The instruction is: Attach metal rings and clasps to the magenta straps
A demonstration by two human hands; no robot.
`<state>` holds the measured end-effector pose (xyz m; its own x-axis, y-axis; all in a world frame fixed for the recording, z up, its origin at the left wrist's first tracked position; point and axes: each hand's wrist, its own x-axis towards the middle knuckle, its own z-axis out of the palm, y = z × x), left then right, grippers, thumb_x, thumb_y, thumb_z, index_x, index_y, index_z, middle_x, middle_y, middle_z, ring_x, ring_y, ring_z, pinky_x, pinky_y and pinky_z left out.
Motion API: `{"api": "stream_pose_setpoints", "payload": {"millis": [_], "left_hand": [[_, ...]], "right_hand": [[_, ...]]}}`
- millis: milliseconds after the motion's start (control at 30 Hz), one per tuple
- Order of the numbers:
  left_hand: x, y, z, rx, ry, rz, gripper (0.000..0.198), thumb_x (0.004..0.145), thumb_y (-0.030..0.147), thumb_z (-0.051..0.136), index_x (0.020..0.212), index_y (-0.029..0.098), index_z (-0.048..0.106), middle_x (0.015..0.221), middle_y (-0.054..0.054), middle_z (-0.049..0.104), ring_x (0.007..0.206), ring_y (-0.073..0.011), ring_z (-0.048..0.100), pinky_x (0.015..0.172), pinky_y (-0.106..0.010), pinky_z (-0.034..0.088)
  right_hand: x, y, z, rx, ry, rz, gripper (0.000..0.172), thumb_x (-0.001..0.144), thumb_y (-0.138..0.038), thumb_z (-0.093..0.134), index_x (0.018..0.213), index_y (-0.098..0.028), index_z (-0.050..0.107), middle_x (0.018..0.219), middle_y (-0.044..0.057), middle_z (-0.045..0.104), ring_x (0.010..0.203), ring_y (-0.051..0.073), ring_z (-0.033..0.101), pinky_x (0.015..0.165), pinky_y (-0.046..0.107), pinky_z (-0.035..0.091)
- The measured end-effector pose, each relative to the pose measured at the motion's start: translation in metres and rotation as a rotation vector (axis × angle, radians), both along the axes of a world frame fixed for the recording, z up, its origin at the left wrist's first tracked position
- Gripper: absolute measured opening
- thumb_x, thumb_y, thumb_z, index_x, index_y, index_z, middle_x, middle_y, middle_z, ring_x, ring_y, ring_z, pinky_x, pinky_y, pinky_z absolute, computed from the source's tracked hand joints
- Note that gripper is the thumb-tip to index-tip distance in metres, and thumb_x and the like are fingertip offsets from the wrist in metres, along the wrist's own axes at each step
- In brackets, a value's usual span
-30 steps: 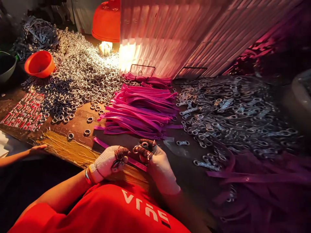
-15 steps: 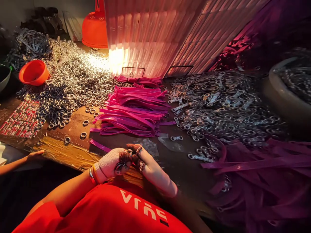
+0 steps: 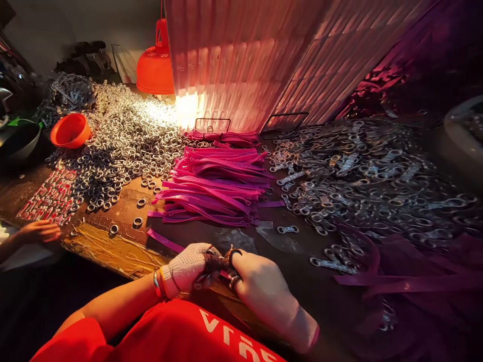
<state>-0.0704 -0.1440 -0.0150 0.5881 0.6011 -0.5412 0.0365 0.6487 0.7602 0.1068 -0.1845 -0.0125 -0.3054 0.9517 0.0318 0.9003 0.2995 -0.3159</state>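
My left hand [image 3: 194, 266], in a pale dotted glove with dark fingers, is closed and meets my right hand [image 3: 264, 286] at the table's front edge. The right one, gloved too, is also closed, its fingertips pressed to the left's. Between them show dark ring-like shapes and a small pink bit [image 3: 226, 275]; my fingers hide most of what they hold. Just beyond lies a stack of pink straps [image 3: 215, 186]. One loose pink strap [image 3: 164, 240] runs toward my left hand. A metal link with a ring at each end [image 3: 287, 229] lies beyond my right hand.
Metal rings [image 3: 132, 130] are heaped at left, near an orange bowl [image 3: 71, 131] and an orange lamp [image 3: 155, 70]. Metal links [image 3: 339, 176] pile up at right, above purple straps [image 3: 407, 281]. Corrugated panels [image 3: 241, 65] stand behind. Another person's hand [image 3: 39, 231] reaches in at left.
The view has shifted, so the table sits lower and further right. My right hand has turned, its back now facing up. The other person's hand has lifted off the table edge and opened.
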Motion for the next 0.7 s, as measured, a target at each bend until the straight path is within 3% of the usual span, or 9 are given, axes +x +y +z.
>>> {"api": "stream_pose_setpoints", "payload": {"millis": [133, 233, 300, 367, 467, 567, 633, 700], "left_hand": [[0.012, 0.000, -0.019, -0.199, -0.116, 0.095, 0.024, 0.071, 0.032, 0.069, 0.065, 0.015, 0.054, 0.049, 0.004, 0.047, 0.035, -0.0061, 0.038, 0.032, -0.018, 0.025], [0.016, 0.002, -0.023, -0.205, -0.117, 0.129, 0.027, 0.071, 0.034, 0.069, 0.063, 0.014, 0.053, 0.049, 0.003, 0.048, 0.037, -0.0058, 0.038, 0.034, -0.017, 0.025], [0.017, 0.006, -0.019, -0.213, -0.095, 0.147, 0.028, 0.069, 0.034, 0.071, 0.063, 0.014, 0.052, 0.050, 0.003, 0.048, 0.038, -0.0054, 0.040, 0.036, -0.016, 0.027], [0.019, 0.011, -0.012, -0.213, -0.070, 0.187, 0.029, 0.068, 0.034, 0.073, 0.066, 0.014, 0.052, 0.052, 0.003, 0.049, 0.040, -0.0053, 0.042, 0.038, -0.015, 0.029], [0.026, 0.022, -0.004, -0.197, -0.085, 0.200, 0.030, 0.069, 0.035, 0.074, 0.067, 0.015, 0.051, 0.052, 0.004, 0.048, 0.040, -0.0049, 0.042, 0.038, -0.015, 0.028], [0.031, 0.037, -0.005, -0.207, -0.143, 0.144, 0.032, 0.070, 0.036, 0.075, 0.066, 0.014, 0.053, 0.052, 0.005, 0.046, 0.038, -0.0042, 0.040, 0.035, -0.015, 0.024], [0.030, 0.049, -0.008, -0.260, -0.198, 0.166, 0.032, 0.070, 0.039, 0.077, 0.074, 0.013, 0.058, 0.054, 0.005, 0.047, 0.037, -0.0049, 0.041, 0.033, -0.016, 0.020], [0.027, 0.056, -0.010, -0.392, -0.275, 0.200, 0.036, 0.072, 0.044, 0.076, 0.085, 0.014, 0.061, 0.057, 0.004, 0.051, 0.037, -0.0064, 0.042, 0.033, -0.016, 0.017]], "right_hand": [[-0.001, -0.006, -0.007, 0.201, -0.056, -0.061, 0.004, 0.072, -0.018, 0.059, 0.072, -0.018, 0.064, 0.073, 0.008, 0.063, 0.065, 0.021, 0.054, 0.061, 0.032, 0.031], [-0.002, -0.010, -0.016, 0.223, -0.007, -0.090, 0.006, 0.071, -0.021, 0.060, 0.071, -0.017, 0.065, 0.074, 0.011, 0.064, 0.065, 0.022, 0.054, 0.061, 0.032, 0.032], [-0.004, -0.010, -0.022, 0.123, 0.221, -0.151, 0.014, 0.077, -0.027, 0.058, 0.072, -0.016, 0.065, 0.073, 0.011, 0.064, 0.065, 0.021, 0.054, 0.060, 0.030, 0.035], [-0.007, -0.007, -0.026, -0.058, 0.597, -0.236, 0.025, 0.085, -0.034, 0.050, 0.078, -0.016, 0.066, 0.073, 0.009, 0.066, 0.067, 0.021, 0.058, 0.061, 0.028, 0.041], [-0.006, 0.002, -0.029, -0.274, 0.988, -0.338, 0.028, 0.085, -0.035, 0.046, 0.082, -0.017, 0.067, 0.074, 0.006, 0.067, 0.071, 0.022, 0.062, 0.063, 0.029, 0.048], [0.010, 0.021, -0.028, -0.126, 0.885, -0.395, 0.028, 0.077, -0.025, 0.045, 0.090, -0.018, 0.069, 0.082, 0.006, 0.069, 0.078, 0.024, 0.063, 0.069, 0.032, 0.051], [0.024, 0.036, -0.027, 0.090, 0.669, -0.378, 0.033, 0.073, -0.021, 0.043, 0.095, -0.018, 0.069, 0.097, 0.010, 0.070, 0.092, 0.027, 0.063, 0.081, 0.039, 0.052], [0.035, 0.050, -0.029, 0.246, 0.408, -0.303, 0.027, 0.072, -0.019, 0.045, 0.086, -0.018, 0.068, 0.112, 0.014, 0.067, 0.105, 0.032, 0.059, 0.089, 0.047, 0.050]]}}
